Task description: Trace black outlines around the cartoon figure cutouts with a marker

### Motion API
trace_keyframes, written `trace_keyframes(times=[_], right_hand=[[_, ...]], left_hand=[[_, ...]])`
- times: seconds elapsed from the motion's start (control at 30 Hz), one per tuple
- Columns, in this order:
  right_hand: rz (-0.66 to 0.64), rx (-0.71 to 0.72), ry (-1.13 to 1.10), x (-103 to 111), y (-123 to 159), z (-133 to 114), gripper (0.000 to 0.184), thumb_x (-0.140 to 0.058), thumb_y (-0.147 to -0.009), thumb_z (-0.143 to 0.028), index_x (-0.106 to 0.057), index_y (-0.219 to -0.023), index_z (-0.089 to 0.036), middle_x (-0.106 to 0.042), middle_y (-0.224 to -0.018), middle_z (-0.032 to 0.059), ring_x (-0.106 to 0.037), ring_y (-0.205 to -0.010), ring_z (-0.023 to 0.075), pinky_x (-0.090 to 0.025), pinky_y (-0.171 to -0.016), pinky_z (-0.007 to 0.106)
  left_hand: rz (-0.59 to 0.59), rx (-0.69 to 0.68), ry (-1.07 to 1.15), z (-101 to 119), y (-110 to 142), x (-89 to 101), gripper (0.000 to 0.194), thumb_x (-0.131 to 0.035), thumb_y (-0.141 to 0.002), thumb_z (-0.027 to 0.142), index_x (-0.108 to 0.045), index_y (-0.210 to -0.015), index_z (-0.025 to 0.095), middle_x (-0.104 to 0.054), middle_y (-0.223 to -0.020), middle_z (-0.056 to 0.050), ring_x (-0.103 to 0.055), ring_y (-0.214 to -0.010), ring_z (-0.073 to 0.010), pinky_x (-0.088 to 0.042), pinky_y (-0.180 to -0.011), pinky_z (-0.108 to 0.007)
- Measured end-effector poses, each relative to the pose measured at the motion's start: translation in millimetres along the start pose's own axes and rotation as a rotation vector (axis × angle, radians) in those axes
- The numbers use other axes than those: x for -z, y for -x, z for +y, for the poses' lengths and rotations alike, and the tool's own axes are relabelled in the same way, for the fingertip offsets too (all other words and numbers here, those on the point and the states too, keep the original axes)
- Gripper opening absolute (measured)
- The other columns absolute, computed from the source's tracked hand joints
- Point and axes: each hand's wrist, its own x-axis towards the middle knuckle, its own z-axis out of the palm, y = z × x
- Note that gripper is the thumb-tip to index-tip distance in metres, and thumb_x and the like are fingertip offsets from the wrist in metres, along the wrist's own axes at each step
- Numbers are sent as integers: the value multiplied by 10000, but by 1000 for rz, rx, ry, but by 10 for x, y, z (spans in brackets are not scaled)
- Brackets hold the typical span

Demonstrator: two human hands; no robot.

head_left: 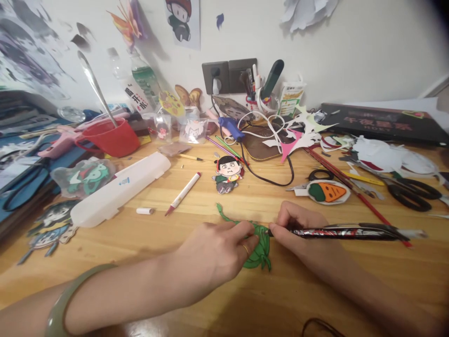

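Observation:
On the wooden table lies a green paper cutout (257, 262) with dark outlines and a thin strand reaching up to the left. My left hand (224, 248), fingers bent and close together, presses on its left side and covers part of it. A black patterned pen (336, 232) is gripped in my right hand (298, 224), its tip at the cutout's upper right edge. Beyond my hands sits a cutout of a cartoon child (228, 175). An uncapped dark red marker (183, 194) lies to the left, with a white cap (145, 211) beside it.
At left are a long white plastic case (121, 189) and a red mug (110, 136) with a spoon. A carrot cutout (329, 192) and black-handled scissors (409, 194) lie at right. Behind stand a blue glue gun (230, 128) with its cable and a pen holder (259, 103).

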Motion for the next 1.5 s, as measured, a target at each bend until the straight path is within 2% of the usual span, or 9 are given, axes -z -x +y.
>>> trace_keyframes(times=[0.27,0.4,0.63,0.9,1.5], right_hand=[[-12,8,13,-2,13,15,221,-486,-756,-200,-365,-571,-209,-374,-521,-52,-348,-491,104,-253,-431,224],[-2,12,14,0,13,20,224,-495,-756,-209,-367,-572,-207,-374,-520,-56,-344,-492,97,-250,-426,212],[-19,20,3,11,23,-1,217,-491,-752,-187,-370,-572,-204,-373,-516,-61,-338,-489,90,-245,-424,203],[-34,13,-6,21,15,-15,225,-498,-740,-189,-363,-561,-202,-360,-500,-66,-322,-472,84,-234,-413,203],[-38,12,-10,19,14,-23,223,-500,-712,-147,-365,-543,-200,-363,-485,-65,-321,-462,79,-227,-406,204]], left_hand=[[-54,15,31,17,-36,39,291,-293,-930,154,-525,-1100,112,-568,-951,-81,-594,-711,-163,-545,-577,-282],[-17,1,-9,14,-18,14,312,-261,-937,151,-527,-1095,111,-576,-944,-81,-592,-659,-147,-538,-541,-266],[44,-14,-39,17,-13,-2,367,-202,-947,163,-546,-1059,102,-590,-968,-101,-613,-689,-155,-548,-550,-266],[10,-16,-16,10,-24,30,401,-162,-944,148,-531,-1093,107,-594,-970,-97,-613,-676,-158,-541,-517,-266],[-45,4,-15,16,-47,66,375,-193,-943,145,-540,-1086,125,-595,-954,-80,-607,-666,-140,-519,-521,-235]])
